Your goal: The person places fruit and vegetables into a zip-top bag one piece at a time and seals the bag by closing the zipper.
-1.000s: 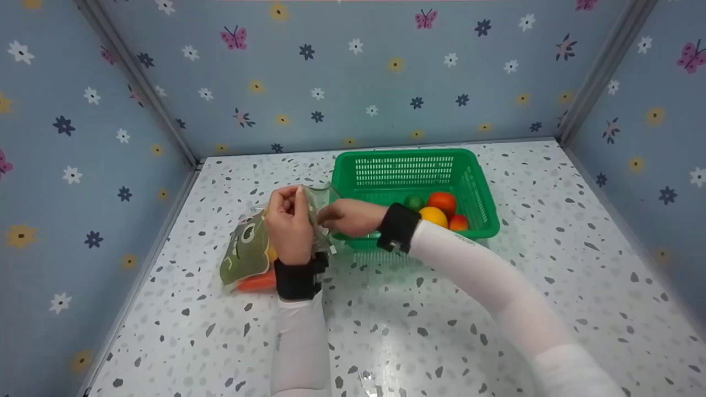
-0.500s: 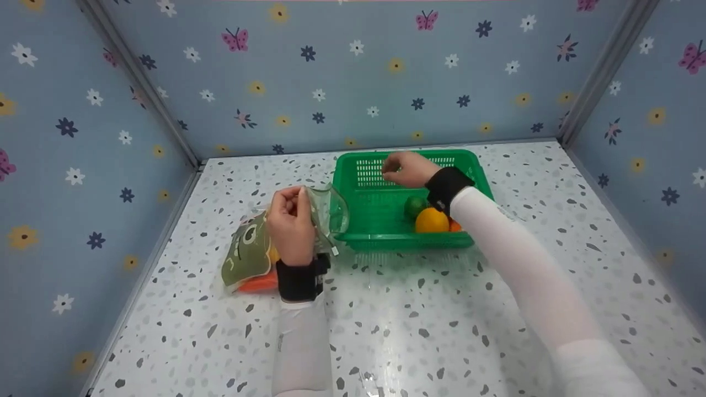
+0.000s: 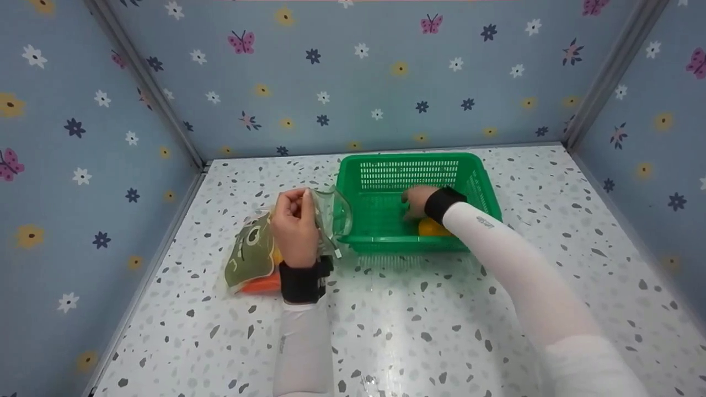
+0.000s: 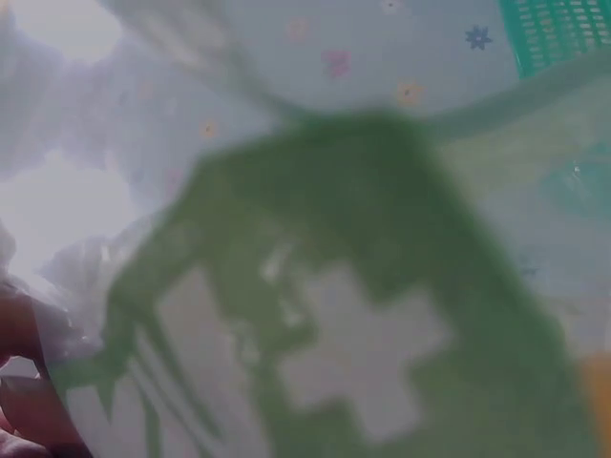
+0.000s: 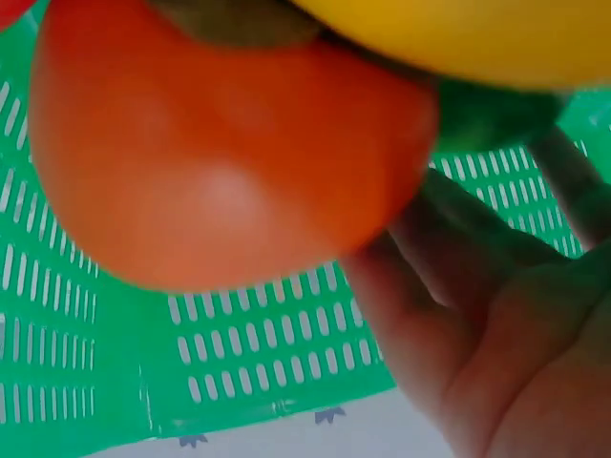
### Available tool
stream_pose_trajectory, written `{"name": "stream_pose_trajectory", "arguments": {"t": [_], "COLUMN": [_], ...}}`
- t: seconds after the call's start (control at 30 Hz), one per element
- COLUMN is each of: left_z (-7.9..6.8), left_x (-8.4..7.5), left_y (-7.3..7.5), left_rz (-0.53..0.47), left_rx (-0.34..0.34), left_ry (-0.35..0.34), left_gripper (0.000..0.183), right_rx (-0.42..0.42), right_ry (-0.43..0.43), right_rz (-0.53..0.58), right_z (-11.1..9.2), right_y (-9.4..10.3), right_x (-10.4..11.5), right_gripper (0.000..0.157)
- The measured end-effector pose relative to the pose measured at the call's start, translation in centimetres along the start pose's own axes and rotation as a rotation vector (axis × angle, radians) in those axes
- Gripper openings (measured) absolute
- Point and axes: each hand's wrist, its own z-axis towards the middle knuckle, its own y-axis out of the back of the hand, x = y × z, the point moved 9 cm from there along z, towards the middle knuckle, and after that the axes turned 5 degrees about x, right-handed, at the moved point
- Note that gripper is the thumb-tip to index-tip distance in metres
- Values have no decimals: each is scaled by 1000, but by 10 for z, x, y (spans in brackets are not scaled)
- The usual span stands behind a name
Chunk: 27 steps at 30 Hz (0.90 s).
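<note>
My left hand (image 3: 298,226) pinches the top edge of a clear plastic bag (image 3: 251,251) with a green printed face. The bag's clear mouth stands open toward the basket, and an orange-red item (image 3: 262,283) shows through its lower part. Inside the green basket (image 3: 408,241), my right hand (image 3: 419,201) reaches down with fingers spread near a green fruit (image 5: 492,119). An orange-red fruit (image 5: 229,172) with a brownish top lies close to those fingers in the right wrist view. A yellow-orange fruit (image 3: 433,227) sits under the right wrist. My right forearm hides part of the basket.
The speckled white table (image 3: 419,336) extends in front of the basket and bag. Flower-patterned panels (image 3: 375,71) enclose the back and both sides. A red item (image 5: 14,10) peeks in at the corner of the right wrist view.
My right hand has left the bag's mouth, swung right over the basket and lowered among the fruit. My left hand keeps its pinch on the bag, almost unmoved.
</note>
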Motion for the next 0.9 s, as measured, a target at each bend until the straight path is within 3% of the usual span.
{"name": "stream_pose_trajectory", "arguments": {"t": [0.2, 0.4, 0.6, 0.9], "left_z": [0, -1, -1, -1], "left_x": [-4, -4, -3, -1], "left_y": [-1, -1, -1, 0], "left_rz": [14, 26, 32, 32], "left_rx": [7, 12, 13, 5], "left_ry": [-40, -35, -14, 2], "left_gripper": [14, 14, 15, 15], "right_rx": [9, -64, -137, -196], "right_ry": [-33, 34, 152, 376], "right_rz": [-8, 30, 172, 423], "right_z": [-4, 1, -4, -35], "right_y": [-7, -1, 20, 57], "right_x": [-3, 1, 15, 70], "right_gripper": [47, 44, 46, 42]}}
